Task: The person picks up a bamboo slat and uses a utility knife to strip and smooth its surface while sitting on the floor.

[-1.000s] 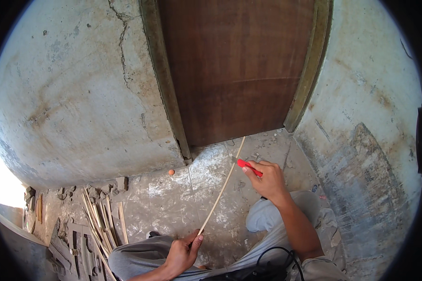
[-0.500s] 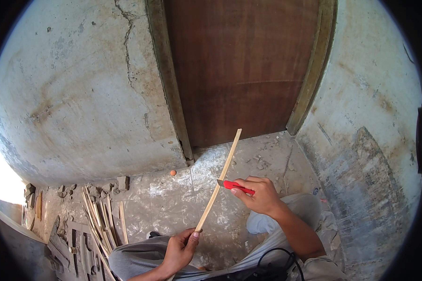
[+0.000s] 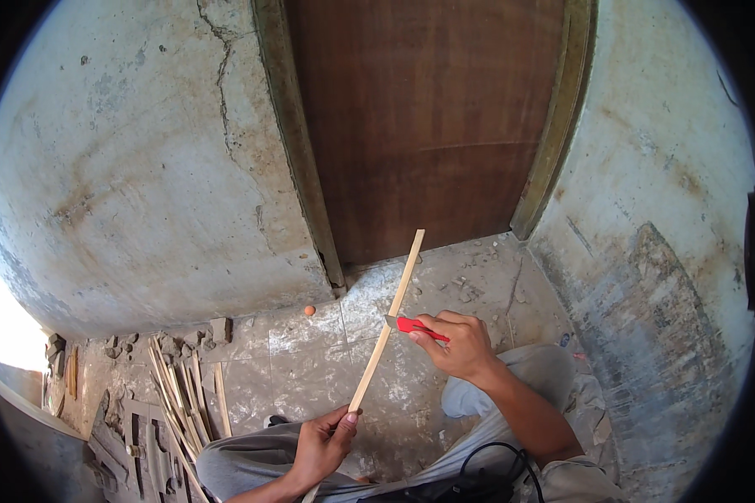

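Observation:
A long, thin wooden strip (image 3: 371, 369) slants up and away from me over the floor. My left hand (image 3: 324, 446) is closed round its near end, thumb on top. In my right hand (image 3: 460, 345) is a red utility knife (image 3: 419, 328), gripped with its blade out to the left. The blade lies against the strip about midway along its length. Whether it has cut into the wood is too small to tell.
A bundle of wooden strips (image 3: 182, 402) lies at the left beside my knee, near broken rubble (image 3: 195, 337). A small orange ball (image 3: 309, 310) rests by the wall. Ahead stands a brown door (image 3: 428, 126); a stained wall (image 3: 646, 251) rises on the right. A black cable (image 3: 512, 450) crosses my lap.
The strip's far end has tipped slightly to the left. My right hand and the knife have shifted a little left and away from me. The left hand keeps its hold.

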Action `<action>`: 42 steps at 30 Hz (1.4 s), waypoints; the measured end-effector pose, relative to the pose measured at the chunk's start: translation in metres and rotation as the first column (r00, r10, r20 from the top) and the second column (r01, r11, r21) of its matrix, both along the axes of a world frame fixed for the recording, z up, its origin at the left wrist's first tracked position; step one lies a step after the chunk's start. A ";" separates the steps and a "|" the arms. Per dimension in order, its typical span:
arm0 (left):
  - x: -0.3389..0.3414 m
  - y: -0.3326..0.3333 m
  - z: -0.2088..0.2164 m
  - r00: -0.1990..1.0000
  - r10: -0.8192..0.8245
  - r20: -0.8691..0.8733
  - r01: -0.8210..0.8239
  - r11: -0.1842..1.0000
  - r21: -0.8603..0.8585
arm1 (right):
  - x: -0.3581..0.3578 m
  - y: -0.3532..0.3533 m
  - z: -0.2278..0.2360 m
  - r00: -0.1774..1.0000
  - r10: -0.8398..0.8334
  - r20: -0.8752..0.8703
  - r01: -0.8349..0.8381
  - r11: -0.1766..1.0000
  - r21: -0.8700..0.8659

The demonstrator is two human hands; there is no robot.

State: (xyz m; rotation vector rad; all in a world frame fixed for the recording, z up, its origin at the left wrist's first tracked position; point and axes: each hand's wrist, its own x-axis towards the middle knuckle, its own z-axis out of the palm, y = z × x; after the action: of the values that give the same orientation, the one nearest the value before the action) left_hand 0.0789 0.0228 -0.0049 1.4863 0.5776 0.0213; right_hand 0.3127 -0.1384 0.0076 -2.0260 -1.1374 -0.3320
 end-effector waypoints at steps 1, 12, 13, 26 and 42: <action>0.000 0.000 0.002 1.000 0.000 0.000 0.000 1.000 0.002 | -0.001 0.001 0.000 1.000 -0.005 -0.015 0.005 1.000 -0.010; -0.001 -0.001 0.007 1.000 0.017 -0.020 -0.020 0.990 -0.138 | 0.001 0.008 -0.004 0.999 -0.041 -0.009 0.041 0.999 -0.028; -0.002 -0.001 0.007 1.000 0.016 -0.023 -0.019 0.990 -0.140 | 0.001 0.008 -0.003 0.999 -0.051 -0.008 0.051 0.998 -0.038; -0.003 -0.002 0.008 0.999 0.043 -0.030 -0.047 0.987 -0.157 | 0.007 0.014 -0.009 0.998 -0.065 -0.009 0.065 0.998 -0.021; -0.015 -0.016 0.002 0.989 0.001 0.148 -0.005 1.000 0.029 | 0.054 -0.020 0.010 0.907 -0.416 -0.061 0.417 0.909 0.005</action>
State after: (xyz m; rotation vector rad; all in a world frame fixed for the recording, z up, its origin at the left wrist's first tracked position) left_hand 0.0639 0.0068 -0.0029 1.4975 0.4608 0.1423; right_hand 0.3664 -0.1581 0.0177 -2.2391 -0.6524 -0.4892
